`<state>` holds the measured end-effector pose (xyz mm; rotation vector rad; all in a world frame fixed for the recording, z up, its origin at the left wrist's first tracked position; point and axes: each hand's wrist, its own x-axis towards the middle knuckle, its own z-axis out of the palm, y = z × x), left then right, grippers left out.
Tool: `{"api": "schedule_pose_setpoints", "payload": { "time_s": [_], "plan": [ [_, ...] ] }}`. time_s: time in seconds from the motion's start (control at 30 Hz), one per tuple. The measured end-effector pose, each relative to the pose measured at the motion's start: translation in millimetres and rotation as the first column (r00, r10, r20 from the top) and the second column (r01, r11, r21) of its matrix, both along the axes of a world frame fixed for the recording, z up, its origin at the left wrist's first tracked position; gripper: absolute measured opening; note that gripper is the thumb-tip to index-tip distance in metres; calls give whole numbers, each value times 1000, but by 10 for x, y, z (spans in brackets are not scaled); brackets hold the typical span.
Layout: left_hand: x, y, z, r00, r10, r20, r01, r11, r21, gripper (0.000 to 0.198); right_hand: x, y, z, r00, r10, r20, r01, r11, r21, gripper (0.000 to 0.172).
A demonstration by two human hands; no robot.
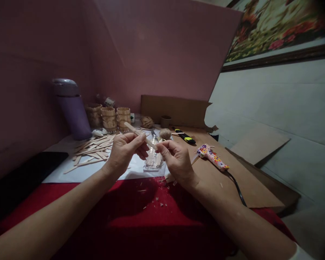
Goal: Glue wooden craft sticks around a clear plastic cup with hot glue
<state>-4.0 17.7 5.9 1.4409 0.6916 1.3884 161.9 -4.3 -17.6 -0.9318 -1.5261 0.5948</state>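
Note:
Both my hands hold one pale wooden craft stick [130, 127] above the table. My left hand [124, 150] pinches the stick near its middle, fingers curled round it. My right hand [176, 159] grips the stick's lower right end between thumb and fingers. The stick slants up to the left. Below the hands lies a small clear packet with more sticks [152, 160] on a white sheet [70, 173].
A pile of loose sticks [93, 148] lies at the left. Three small stick-built cups [109, 117] and a purple flask [70, 108] stand behind. A flowered glue gun [212, 156] with a black cord, a black-and-yellow cutter [184, 136] and a twine ball [147, 122] rest on brown cardboard [233, 180]. Wood chips dot the red cloth [151, 216].

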Motion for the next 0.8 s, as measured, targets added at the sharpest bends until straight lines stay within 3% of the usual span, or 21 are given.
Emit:
{"api": "schedule_pose_setpoints", "payload": {
  "time_s": [0.17, 0.27, 0.5, 0.63, 0.8],
  "plan": [
    [20, -37, 9, 998, 40, -43, -36, 996, 85, 28, -6, -7, -9, 995, 76, -69, -81, 994, -74, 23],
    [25, -50, 24, 997, 51, -55, -46, 994, 95, 28, -8, -21, -12, 996, 91, -9, -91, 994, -59, 20],
    [24, -13, 10, 1000, -1, 28, 2, 1000, -7, 29, -6, -38, -20, 966, -132, 222, 104, 986, 133, 13],
    [17, 0, 9, 998, 15, 62, -12, 999, -51, 29, 26, -15, -24, 980, -138, 143, 128, 989, 78, 16],
    [14, 10, 13, 999, 8, 36, -6, 998, -60, 28, 38, 31, -40, 1000, -10, -14, 10, 1000, 0, 30]
  ]
}}
